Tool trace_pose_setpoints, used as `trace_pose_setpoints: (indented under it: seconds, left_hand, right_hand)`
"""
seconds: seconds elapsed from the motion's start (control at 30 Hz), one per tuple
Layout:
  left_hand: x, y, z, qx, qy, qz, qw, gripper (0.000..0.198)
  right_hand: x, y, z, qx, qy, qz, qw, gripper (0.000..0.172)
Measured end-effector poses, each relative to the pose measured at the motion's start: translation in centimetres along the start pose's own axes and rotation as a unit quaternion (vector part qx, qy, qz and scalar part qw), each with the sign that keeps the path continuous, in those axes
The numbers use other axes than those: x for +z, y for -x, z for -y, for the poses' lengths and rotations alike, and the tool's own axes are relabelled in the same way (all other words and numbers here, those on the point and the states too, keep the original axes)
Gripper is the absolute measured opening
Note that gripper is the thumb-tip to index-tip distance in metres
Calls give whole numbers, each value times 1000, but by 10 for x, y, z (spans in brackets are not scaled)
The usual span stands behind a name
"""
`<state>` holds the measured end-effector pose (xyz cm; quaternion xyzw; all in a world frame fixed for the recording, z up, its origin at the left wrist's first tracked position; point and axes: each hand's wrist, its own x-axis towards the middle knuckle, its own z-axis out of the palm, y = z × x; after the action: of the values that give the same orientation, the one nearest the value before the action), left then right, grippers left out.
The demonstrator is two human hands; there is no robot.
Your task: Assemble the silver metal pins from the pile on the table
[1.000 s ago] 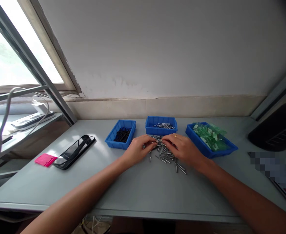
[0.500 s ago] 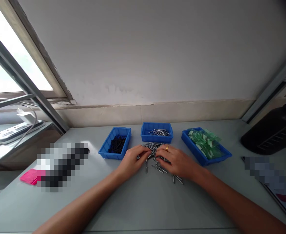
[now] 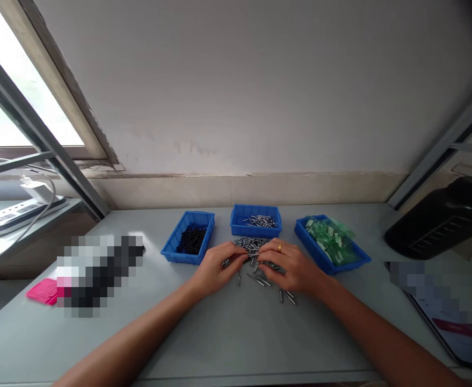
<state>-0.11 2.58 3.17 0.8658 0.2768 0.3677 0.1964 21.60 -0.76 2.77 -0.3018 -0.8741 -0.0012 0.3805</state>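
A loose pile of thin silvery metal pins [image 3: 254, 243] lies on the grey table. My left hand [image 3: 217, 267] is at its left side, thumb and fingertips pinched together at one end of a pin. From the right, my right hand [image 3: 294, 267], with a gold ring, bends its fingers over the pile; its fingertips meet the same pin's other end. Further pins [image 3: 255, 279] lie scattered in front of the hands. Behind the pile, a blue tray [image 3: 255, 232] holds more silvery pins. The fingers partly hide the pile.
Left of the pile is a blue tray [image 3: 171, 243] of dark thin pieces; at right, another blue tray [image 3: 332, 269] holds green plastic packets [image 3: 332, 239]. A black bottle [image 3: 433, 220] and a phone-like device [image 3: 453, 322] are far right. A pink item [image 3: 42, 292] lies left.
The hands stay at the pile, and their fingertips now meet at a pin between them. The whole view has shifted slightly.
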Motion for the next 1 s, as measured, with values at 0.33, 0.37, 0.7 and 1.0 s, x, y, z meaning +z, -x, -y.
trace_pose_setpoints:
  seconds: [0.33, 0.37, 0.7, 1.0]
  left_hand:
    - [-2, -2, 3, 19, -1, -8, 1000, 19]
    - [-3, -2, 2, 19, 0, -10, 1000, 19]
    - [-4, 0, 7, 35, -19, 11, 999, 16]
    - [-2, 2, 5, 86, -57, 31, 994, 17]
  right_hand:
    - [-2, -1, -2, -4, -3, -26, 1000, 10]
    - [-2, -1, -3, -4, -3, -29, 1000, 10]
    - [2, -2, -12, 123, 62, -34, 990, 16]
    - [16, 3, -40, 184, 218, -4, 958, 40]
